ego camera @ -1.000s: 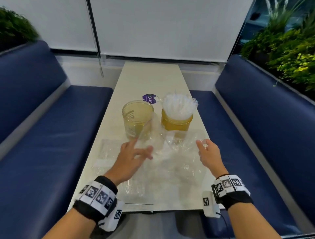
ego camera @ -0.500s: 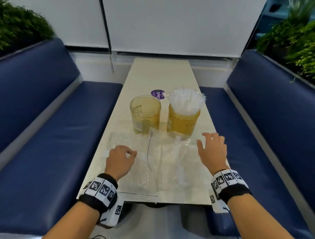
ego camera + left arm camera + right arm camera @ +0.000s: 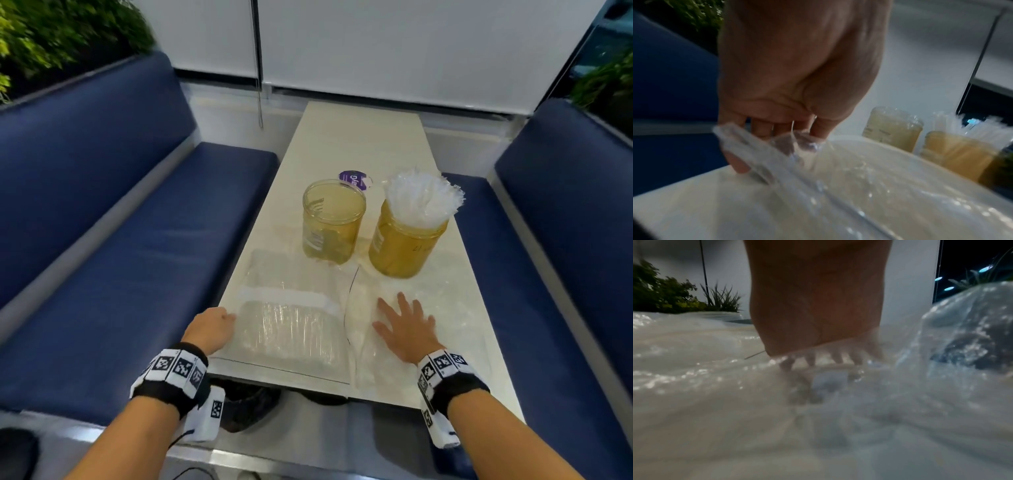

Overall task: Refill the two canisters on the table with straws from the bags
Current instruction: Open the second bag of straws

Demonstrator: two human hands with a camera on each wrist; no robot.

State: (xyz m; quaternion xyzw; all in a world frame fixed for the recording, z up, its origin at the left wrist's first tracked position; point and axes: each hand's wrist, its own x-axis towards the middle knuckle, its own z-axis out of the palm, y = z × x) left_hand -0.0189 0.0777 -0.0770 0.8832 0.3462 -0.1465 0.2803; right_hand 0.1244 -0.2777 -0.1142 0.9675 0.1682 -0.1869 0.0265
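Two amber canisters stand mid-table: the left canister [image 3: 334, 219] holds no straws, the right canister [image 3: 407, 243] is packed with clear wrapped straws [image 3: 423, 198]. In front of them lies a clear bag of straws [image 3: 287, 329]. My left hand [image 3: 224, 320] grips that bag's left edge, and in the left wrist view the fingers [image 3: 760, 129] curl round the plastic [image 3: 748, 142]. Beside it lies a second, flatter clear bag [image 3: 387, 370]. My right hand [image 3: 402, 317] rests flat on it with fingers spread. In the right wrist view crinkled plastic [image 3: 735, 386] veils the fingertips.
The narrow pale table [image 3: 359, 144] runs away from me between two blue benches [image 3: 120, 257], [image 3: 565, 274]. A purple round sticker [image 3: 352, 179] lies behind the left canister. Plants line both bench backs. A cord hangs from the blind at the far wall.
My left hand drew back to the left edge of the straw bag and closed on it. My right hand came back from near the full canister and spread flat on the right bag.
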